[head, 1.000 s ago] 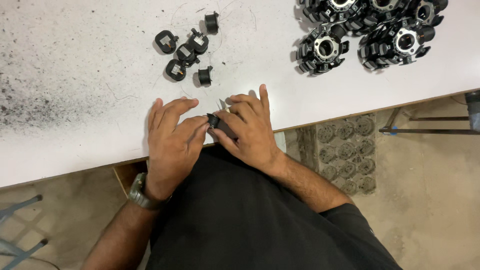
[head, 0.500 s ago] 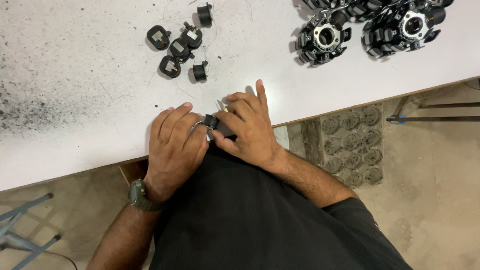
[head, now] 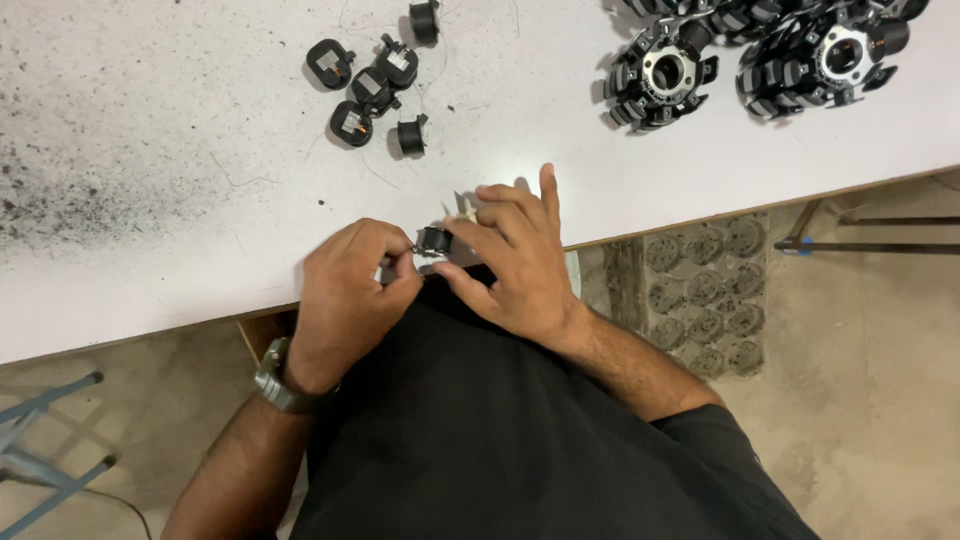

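Hands meet at the near edge of the white worktop (head: 150,260), seen from the head camera: the left hand (head: 345,295) and the right hand (head: 515,265) both pinch one small black coil piece (head: 434,239) between their fingers, just above the person's black shirt (head: 500,430). Five more small black pieces (head: 375,80) lie in a loose bunch farther back on the worktop, well apart from the hands. Two big round black rings (head: 760,55) sit at the far right.
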The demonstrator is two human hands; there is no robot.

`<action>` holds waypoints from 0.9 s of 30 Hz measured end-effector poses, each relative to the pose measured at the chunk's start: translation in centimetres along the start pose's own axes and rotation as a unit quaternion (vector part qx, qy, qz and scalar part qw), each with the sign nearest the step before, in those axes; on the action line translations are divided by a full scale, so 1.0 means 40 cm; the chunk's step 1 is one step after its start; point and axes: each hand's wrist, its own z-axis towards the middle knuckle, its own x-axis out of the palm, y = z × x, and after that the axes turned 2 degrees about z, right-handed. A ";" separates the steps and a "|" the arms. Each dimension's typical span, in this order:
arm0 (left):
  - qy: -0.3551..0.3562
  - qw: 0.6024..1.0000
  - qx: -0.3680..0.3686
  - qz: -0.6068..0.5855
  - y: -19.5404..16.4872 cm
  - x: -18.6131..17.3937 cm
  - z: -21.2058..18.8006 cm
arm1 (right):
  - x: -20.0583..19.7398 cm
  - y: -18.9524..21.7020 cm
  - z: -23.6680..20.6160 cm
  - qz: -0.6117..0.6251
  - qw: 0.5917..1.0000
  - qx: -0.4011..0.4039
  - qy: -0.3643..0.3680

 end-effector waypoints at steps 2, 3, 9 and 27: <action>-0.025 0.999 0.020 0.001 0.000 0.016 -0.006 | -0.007 0.012 -0.015 0.035 0.999 -0.023 -0.034; -0.045 0.998 0.033 0.003 -0.002 0.025 -0.010 | -0.007 0.018 -0.023 0.054 0.997 -0.033 -0.049; -0.090 0.995 0.046 0.011 -0.002 0.067 -0.028 | 0.042 0.031 -0.036 0.119 0.991 -0.031 -0.053; -0.051 0.996 0.075 0.023 0.001 0.058 -0.005 | 0.028 0.016 -0.024 0.041 0.998 -0.042 -0.027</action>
